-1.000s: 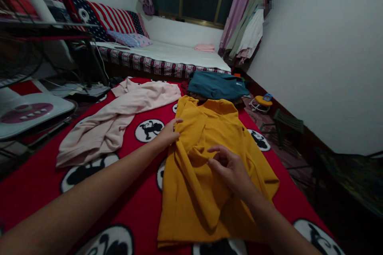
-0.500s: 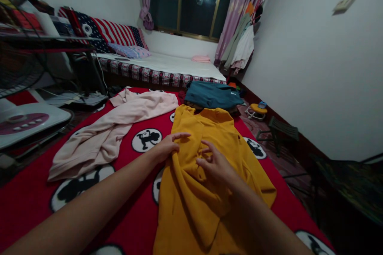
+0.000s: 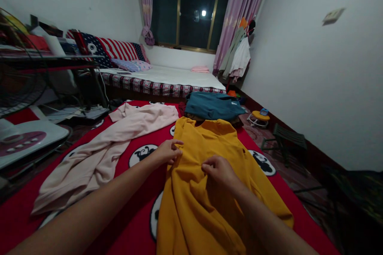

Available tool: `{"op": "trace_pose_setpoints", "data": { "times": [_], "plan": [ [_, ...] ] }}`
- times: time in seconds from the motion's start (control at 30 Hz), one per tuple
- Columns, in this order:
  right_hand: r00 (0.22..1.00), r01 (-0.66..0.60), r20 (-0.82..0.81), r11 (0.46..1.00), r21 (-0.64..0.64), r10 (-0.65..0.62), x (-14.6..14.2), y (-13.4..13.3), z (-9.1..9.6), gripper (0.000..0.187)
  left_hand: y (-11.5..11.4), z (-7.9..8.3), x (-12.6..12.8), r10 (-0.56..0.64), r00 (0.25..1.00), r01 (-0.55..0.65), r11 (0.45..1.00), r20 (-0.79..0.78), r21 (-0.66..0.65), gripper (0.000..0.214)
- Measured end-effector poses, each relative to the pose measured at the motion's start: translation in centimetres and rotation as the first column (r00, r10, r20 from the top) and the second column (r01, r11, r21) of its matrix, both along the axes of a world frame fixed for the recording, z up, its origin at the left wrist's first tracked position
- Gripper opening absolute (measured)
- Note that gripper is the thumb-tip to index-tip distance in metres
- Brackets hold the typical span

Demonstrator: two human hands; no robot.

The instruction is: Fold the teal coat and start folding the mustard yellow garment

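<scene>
A yellow sweatshirt point(image 3: 191, 191) lies spread and creased on the red blanket point(image 3: 128, 215), one sleeve reaching toward the lower right. At its left edge, my left hand point(image 3: 169, 152) has its fingertips closed on a bit of the cloth, the forefinger fairly straight. My right hand point(image 3: 220, 170) pinches the fabric near the middle of the sweatshirt, and creases run from the pinch. To the left, a pale pink long-sleeved garment point(image 3: 119, 135) lies flat. Beyond the collar sits a folded teal garment point(image 3: 212, 105) on top of other dark clothing.
A bed with a white sheet point(image 3: 173, 75) stands under the window. On the left are a cluttered desk point(image 3: 54, 56) and a white fan base point(image 3: 26, 139). Along the right wall are a small yellow-seated stool point(image 3: 260, 116) and a dark folding stool point(image 3: 289, 139).
My right hand's fingers have closed into a pinch on the sweatshirt. The fold across its middle has opened out to the right. My left hand's fingertips have drawn closer together. The view has tilted up.
</scene>
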State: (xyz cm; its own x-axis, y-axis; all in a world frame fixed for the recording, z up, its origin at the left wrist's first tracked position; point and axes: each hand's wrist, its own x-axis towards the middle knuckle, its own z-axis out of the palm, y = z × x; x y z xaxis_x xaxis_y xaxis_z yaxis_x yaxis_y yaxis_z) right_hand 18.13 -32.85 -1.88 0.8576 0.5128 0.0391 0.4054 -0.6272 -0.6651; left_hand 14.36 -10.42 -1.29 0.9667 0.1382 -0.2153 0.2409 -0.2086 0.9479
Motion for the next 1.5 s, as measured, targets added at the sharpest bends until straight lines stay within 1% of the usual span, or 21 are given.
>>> {"op": "trace_pose_setpoints", "data": {
  "times": [0.07,0.13,0.23,0.3,0.37,0.5,0.57,0.67,0.73,0.77,0.83,0.9,0.93,1.0,1.07,1.17,1.27,1.33,1.4,1.43,1.5],
  "plan": [
    [0.983,0.075,0.174,0.995,-0.064,-0.063,0.8,0.4,0.4,0.020,0.5,0.2,1.8,0.066,0.997,-0.066,0.998,0.045,0.011,0.051],
    [0.950,0.113,0.297,0.993,-0.022,-0.102,1.8,1.1,0.8,0.017,0.9,0.4,3.7,0.116,0.989,-0.118,0.993,0.088,0.020,0.054],
    [0.926,0.144,0.343,0.988,0.063,-0.157,3.5,2.3,0.8,0.023,1.0,0.5,6.6,0.144,0.984,-0.147,0.989,0.104,0.030,0.061],
    [0.924,0.202,0.312,0.976,0.086,-0.218,4.7,2.9,0.6,0.037,0.9,0.5,8.3,0.140,0.985,-0.144,0.989,0.098,0.034,0.065],
    [0.945,0.211,0.234,0.973,0.090,-0.226,6.1,3.3,0.4,0.041,0.8,0.5,9.8,0.134,0.984,-0.140,0.990,0.118,0.037,0.064],
    [0.986,0.151,0.057,0.980,0.129,-0.159,9.5,3.9,0.3,0.009,0.7,0.8,12.4,0.160,0.955,-0.170,0.985,0.249,0.015,0.056],
    [0.982,0.187,0.008,0.966,0.179,-0.191,11.1,4.3,0.0,0.003,0.8,0.5,13.4,0.205,0.931,-0.218,0.976,0.303,0.011,0.056],
    [0.964,0.264,-0.043,0.929,0.259,-0.262,11.9,4.4,-0.8,0.024,1.1,-0.6,13.9,0.255,0.910,-0.286,0.957,0.327,0.049,0.062],
    [0.966,0.253,-0.034,0.917,0.309,-0.255,10.6,3.5,-1.2,0.033,1.5,-1.5,12.9,0.237,0.913,-0.283,0.954,0.333,0.098,0.064],
    [0.975,0.214,-0.011,0.919,0.331,-0.223,9.5,2.8,-1.3,0.034,1.7,-1.9,11.9,0.219,0.916,-0.271,0.956,0.335,0.116,0.062],
    [0.993,0.077,0.058,0.931,0.356,-0.104,6.3,0.8,-0.9,0.033,1.9,-2.3,8.9,0.129,0.920,-0.212,0.957,0.369,0.196,0.055],
    [0.989,-0.131,0.112,0.940,0.315,0.100,2.6,-1.7,0.3,0.034,1.9,-2.1,5.1,-0.064,0.901,-0.102,0.931,0.430,0.350,0.046],
    [0.970,-0.240,0.110,0.934,0.263,0.219,0.8,-3.0,1.0,0.038,1.8,-1.9,3.0,-0.189,0.873,-0.034,0.896,0.449,0.443,0.043],
    [0.900,-0.434,0.039,0.892,0.128,0.433,-2.4,-5.5,2.3,0.052,1.4,-1.3,-1.1,-0.434,0.787,0.105,0.793,0.437,0.600,0.040],
    [0.838,-0.543,-0.060,0.840,0.010,0.542,-4.9,-7.4,2.8,0.067,0.7,-0.8,-4.8,-0.599,0.709,0.233,0.698,0.374,0.677,0.040],
    [0.829,-0.558,-0.097,0.828,-0.058,0.551,-7.2,-9.0,2.0,0.071,-0.7,-0.8,-8.7,-0.741,0.613,0.356,0.569,0.274,0.741,0.041],
    [0.857,-0.514,-0.058,0.858,-0.017,0.512,-7.9,-9.1,0.5,0.061,-2.3,-1.7,-10.3,-0.793,0.551,0.345,0.500,0.260,0.794,0.036],
    [0.876,-0.479,-0.038,0.876,0.064,0.482,-7.9,-8.5,0.1,0.050,-3.1,-2.1,-10.5,-0.807,0.526,0.330,0.486,0.270,0.810,0.028],
    [0.897,-0.434,-0.015,0.885,0.167,0.443,-8.1,-7.9,0.5,0.039,-3.4,-2.0,-10.4,-0.794,0.532,0.341,0.519,0.295,0.783,0.026],
    [0.907,-0.410,-0.001,0.886,0.215,0.420,-8.4,-7.7,0.9,0.035,-3.4,-1.7,-10.4,-0.770,0.550,0.349,0.563,0.323,0.749,0.027],
    [0.923,-0.377,0.033,0.882,0.283,0.384,-9.1,-7.3,1.7,0.031,-3.2,-0.8,-10.7,-0.681,0.613,0.354,0.690,0.401,0.631,0.029]
  ]
}}
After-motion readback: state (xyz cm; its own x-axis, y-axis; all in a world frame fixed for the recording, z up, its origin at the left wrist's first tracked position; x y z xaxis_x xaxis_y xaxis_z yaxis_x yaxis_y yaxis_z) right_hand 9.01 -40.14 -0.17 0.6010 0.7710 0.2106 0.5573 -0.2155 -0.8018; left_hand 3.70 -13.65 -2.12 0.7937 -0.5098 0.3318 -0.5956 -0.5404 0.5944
